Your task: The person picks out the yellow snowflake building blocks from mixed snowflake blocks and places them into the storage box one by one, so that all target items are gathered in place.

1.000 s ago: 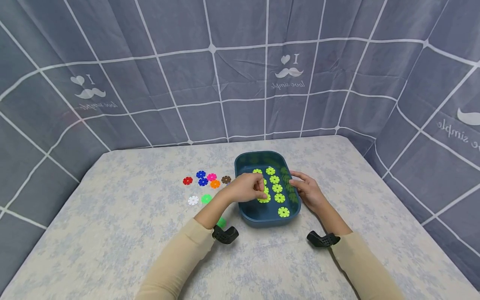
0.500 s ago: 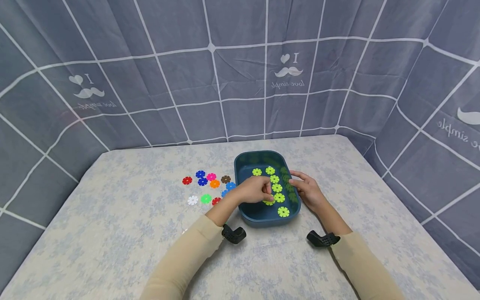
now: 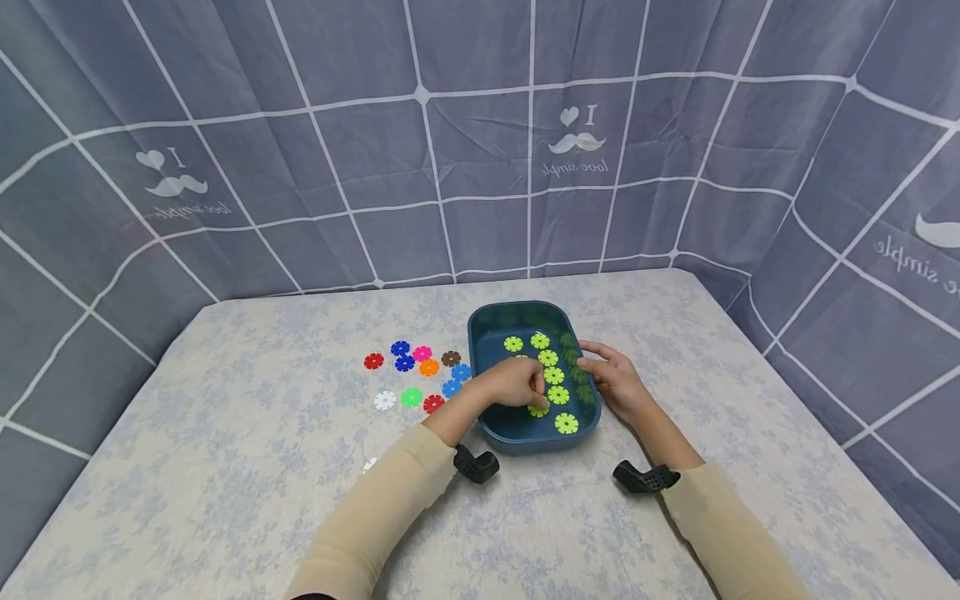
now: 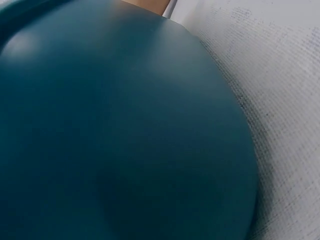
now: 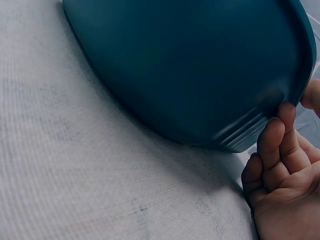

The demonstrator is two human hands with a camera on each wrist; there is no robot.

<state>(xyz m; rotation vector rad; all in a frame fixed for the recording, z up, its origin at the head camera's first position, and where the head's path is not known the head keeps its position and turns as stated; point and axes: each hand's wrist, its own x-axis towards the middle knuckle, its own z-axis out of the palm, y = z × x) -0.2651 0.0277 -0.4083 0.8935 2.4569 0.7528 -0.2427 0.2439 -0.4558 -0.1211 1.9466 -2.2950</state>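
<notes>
A dark teal plastic tub (image 3: 517, 429) stands on the table with several yellow-green notched plastic discs (image 3: 553, 375) on its floor. My left hand (image 3: 513, 382) is inside the tub, thumb and fingertips together, pinching a yellow-green disc (image 3: 538, 411) low over the floor. The hand hides part of the tub's left side. My right hand (image 3: 617, 382) holds the tub's right wall, thumb over the rim and fingers against the outside; the right wrist view shows its fingers (image 5: 272, 137) at the ridged outer wall. Only the tub's outer wall (image 4: 150, 125) fills the left wrist view.
Left of the tub lie several loose notched discs: red (image 3: 373, 361), dark blue (image 3: 404, 363), pink (image 3: 422, 354), orange (image 3: 429, 367), brown (image 3: 451, 358), light blue (image 3: 452, 388), green (image 3: 412, 397) and white (image 3: 385, 401). A grey checked curtain (image 3: 480, 142) hangs behind the table.
My left hand has moved right and slightly toward me inside the tub, with the yellow-green disc. Light blue and red discs have come into view behind it. The right hand stays still.
</notes>
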